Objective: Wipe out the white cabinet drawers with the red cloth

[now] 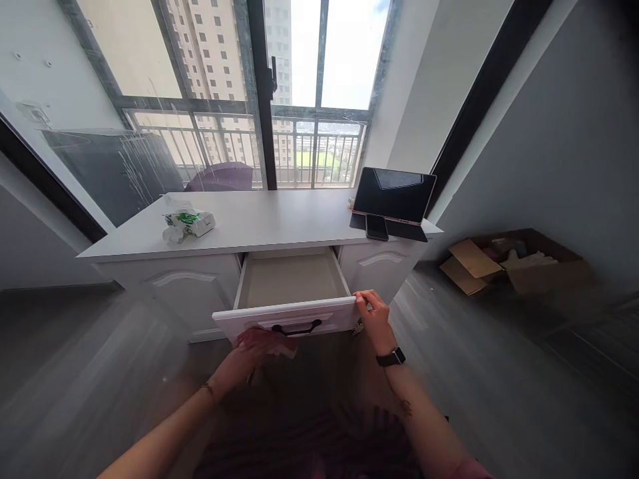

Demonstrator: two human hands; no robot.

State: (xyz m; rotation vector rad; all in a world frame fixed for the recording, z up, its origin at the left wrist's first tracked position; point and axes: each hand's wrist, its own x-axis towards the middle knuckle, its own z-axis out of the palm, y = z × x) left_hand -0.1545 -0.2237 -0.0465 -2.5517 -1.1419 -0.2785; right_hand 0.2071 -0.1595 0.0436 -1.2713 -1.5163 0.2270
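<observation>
A white desk drawer [289, 283] is pulled out of the desk, and no contents show inside it. My right hand [373, 316] is closed over the right end of the drawer front's top edge; a dark watch [391, 357] is on that wrist. My left hand [253, 347] is low at the left part of the drawer front [329, 319], left of the black handle [297, 328]. Its fingers are reddish and smeared by motion. A small pale patch [288, 350] shows beside them, too blurred to name.
On the white desktop [279, 216] lie a pack of wipes [192, 223] at left, and a tablet [394, 196] and a phone [376, 227] at right. An open cardboard box [542, 279] stands on the floor to the right. Windows [319, 73] rise behind the desk.
</observation>
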